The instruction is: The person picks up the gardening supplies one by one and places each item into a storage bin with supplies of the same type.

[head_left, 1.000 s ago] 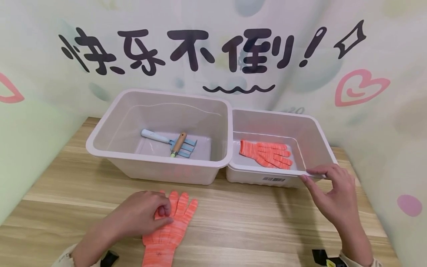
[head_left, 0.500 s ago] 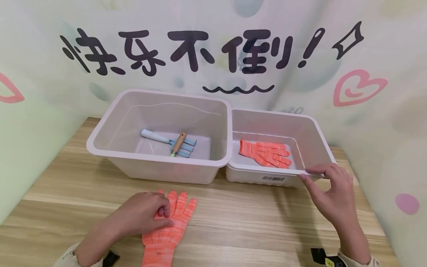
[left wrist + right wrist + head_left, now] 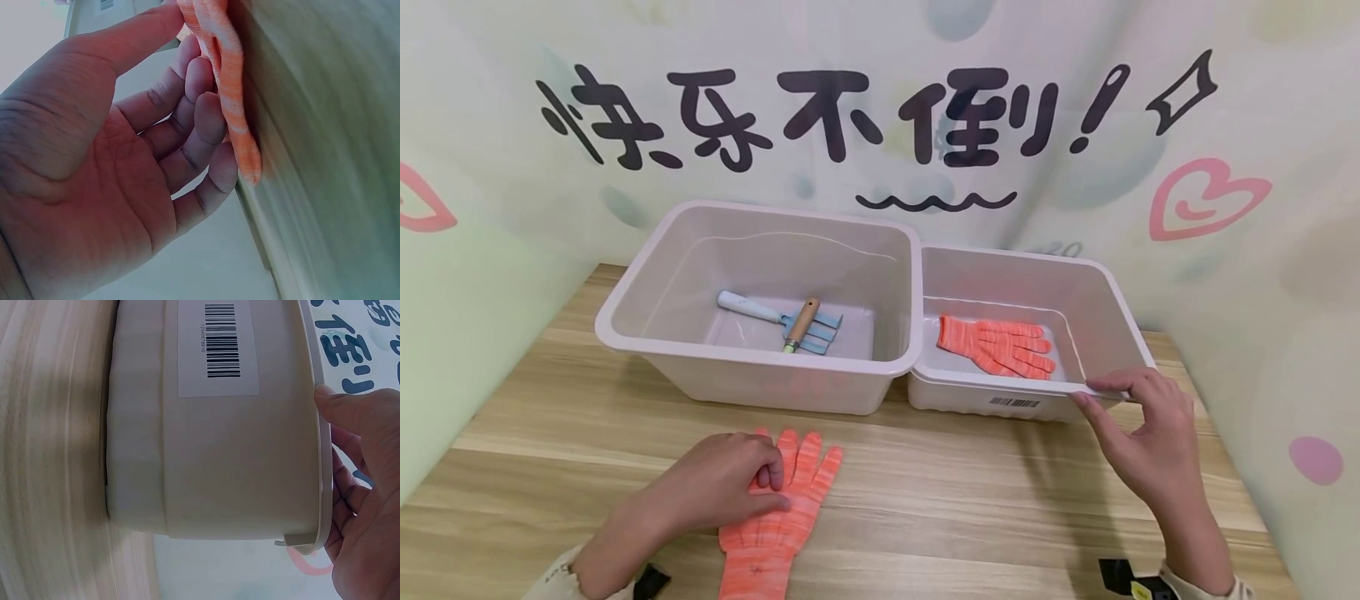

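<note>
An orange knitted glove (image 3: 769, 533) lies flat on the wooden table, fingers pointing away from me. My left hand (image 3: 715, 483) rests on it with loosely bent fingers; in the left wrist view the thumb and fingertips touch the orange fabric (image 3: 232, 94). At the right, my right hand (image 3: 1157, 442) holds the front right rim of a white plastic bin (image 3: 1000, 382), the thumb at the outer edge and the fingers over the rim. A second orange glove (image 3: 1000, 346) lies flat inside that bin. The right wrist view shows the bin's barcode label (image 3: 219, 350).
A larger white bin (image 3: 760, 392) stands to the left, its rim overlapping the right bin's. Inside it a blue hand rake (image 3: 752, 307) lies beneath a wooden-handled tool (image 3: 802, 323). A printed cloth backdrop (image 3: 880, 175) rises behind both bins.
</note>
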A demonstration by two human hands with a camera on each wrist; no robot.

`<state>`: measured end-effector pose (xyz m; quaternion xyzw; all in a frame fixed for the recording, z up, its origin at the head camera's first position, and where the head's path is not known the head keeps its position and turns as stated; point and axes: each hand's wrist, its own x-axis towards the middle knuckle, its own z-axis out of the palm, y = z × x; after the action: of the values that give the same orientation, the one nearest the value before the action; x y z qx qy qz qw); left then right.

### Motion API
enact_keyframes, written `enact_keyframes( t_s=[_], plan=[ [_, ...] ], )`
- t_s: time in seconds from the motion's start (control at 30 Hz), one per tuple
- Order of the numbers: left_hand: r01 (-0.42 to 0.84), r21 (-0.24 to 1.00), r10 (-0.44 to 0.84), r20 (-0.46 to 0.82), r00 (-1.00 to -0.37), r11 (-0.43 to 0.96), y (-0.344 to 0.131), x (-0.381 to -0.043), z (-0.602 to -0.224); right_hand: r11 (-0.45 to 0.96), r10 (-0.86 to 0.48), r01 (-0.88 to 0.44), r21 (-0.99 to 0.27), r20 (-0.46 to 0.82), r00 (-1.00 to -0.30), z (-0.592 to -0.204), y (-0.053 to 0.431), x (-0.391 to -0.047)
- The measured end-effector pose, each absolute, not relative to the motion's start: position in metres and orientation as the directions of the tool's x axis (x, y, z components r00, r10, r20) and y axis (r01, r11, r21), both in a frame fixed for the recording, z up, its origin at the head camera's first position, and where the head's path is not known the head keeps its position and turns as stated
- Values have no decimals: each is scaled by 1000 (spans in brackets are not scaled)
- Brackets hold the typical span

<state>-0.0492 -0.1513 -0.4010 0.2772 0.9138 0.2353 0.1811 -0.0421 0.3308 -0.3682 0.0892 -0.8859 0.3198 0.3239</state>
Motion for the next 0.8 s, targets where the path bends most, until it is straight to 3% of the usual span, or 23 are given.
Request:
enact_keyframes(
  t_s=[0.8],
  plan=[
    [483, 542, 638, -133, -759, 687, -152, -50, -402, 786, 39, -362, -501, 625, -779, -365, 327, -40]
  ],
)
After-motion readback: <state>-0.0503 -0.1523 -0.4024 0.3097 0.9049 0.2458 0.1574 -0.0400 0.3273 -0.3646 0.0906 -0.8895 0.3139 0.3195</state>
